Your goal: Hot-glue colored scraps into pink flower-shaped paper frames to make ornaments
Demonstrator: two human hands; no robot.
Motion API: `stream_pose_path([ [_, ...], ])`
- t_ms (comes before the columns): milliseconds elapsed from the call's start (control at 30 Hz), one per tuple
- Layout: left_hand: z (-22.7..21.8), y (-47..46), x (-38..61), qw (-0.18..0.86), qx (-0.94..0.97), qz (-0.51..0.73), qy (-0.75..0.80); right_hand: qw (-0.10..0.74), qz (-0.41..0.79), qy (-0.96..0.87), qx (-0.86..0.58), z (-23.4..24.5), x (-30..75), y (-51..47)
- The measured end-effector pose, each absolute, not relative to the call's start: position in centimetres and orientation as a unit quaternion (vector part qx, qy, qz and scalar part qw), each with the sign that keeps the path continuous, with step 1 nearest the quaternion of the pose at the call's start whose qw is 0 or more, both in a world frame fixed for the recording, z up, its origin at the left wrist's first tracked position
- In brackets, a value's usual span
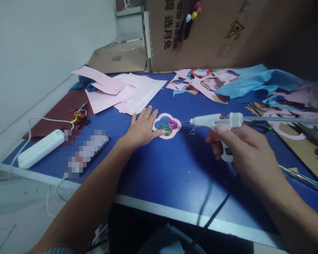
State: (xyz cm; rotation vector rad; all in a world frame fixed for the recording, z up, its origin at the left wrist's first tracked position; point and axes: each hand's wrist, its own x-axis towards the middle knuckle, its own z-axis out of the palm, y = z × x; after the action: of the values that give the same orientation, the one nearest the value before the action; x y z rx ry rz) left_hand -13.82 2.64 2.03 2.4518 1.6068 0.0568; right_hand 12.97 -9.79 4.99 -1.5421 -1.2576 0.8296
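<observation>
My right hand [241,144] grips a white hot glue gun [214,121], its nozzle pointing left above the blue table. A clear glue stick [278,120] sticks out of the gun's back end. With fingers spread, my left hand [143,128] lies on the table, the thumb resting on a pink flower-shaped paper piece [176,123]. Inside the pink border is a blue, purple and green patterned centre. The nozzle tip is a short way right of the flower, apart from it.
Pink paper sheets [137,91] lie at the back left, light-blue fabric [257,84] and scraps at the back right. A phone [96,148], a white power strip [41,148] and keys [79,116] are on the left. A cardboard box [201,42] stands behind.
</observation>
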Motion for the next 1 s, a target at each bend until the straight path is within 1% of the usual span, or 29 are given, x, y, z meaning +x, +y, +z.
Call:
stream_pose_path([
  [400, 2.1, 2.0, -12.6, 0.111, 0.835, 0.038, 0.538, 0.474, 0.337, -0.516, -0.629, 5.0, 13.0, -9.8],
  [667, 1.1, 1.4, -11.9, 0.113, 0.853, 0.055, 0.507, 0.472, 0.339, -0.518, -0.628, 4.7, 13.0, -9.6],
  [800, 0.8, 1.3, -11.6, 0.116, 0.845, 0.065, 0.517, 0.472, 0.343, -0.512, -0.630, 4.6, 13.0, -9.5],
  [1000, 1.8, 2.0, -12.0, 0.122, 0.857, 0.075, 0.495, 0.478, 0.339, -0.516, -0.625, 4.9, 13.0, -9.6],
])
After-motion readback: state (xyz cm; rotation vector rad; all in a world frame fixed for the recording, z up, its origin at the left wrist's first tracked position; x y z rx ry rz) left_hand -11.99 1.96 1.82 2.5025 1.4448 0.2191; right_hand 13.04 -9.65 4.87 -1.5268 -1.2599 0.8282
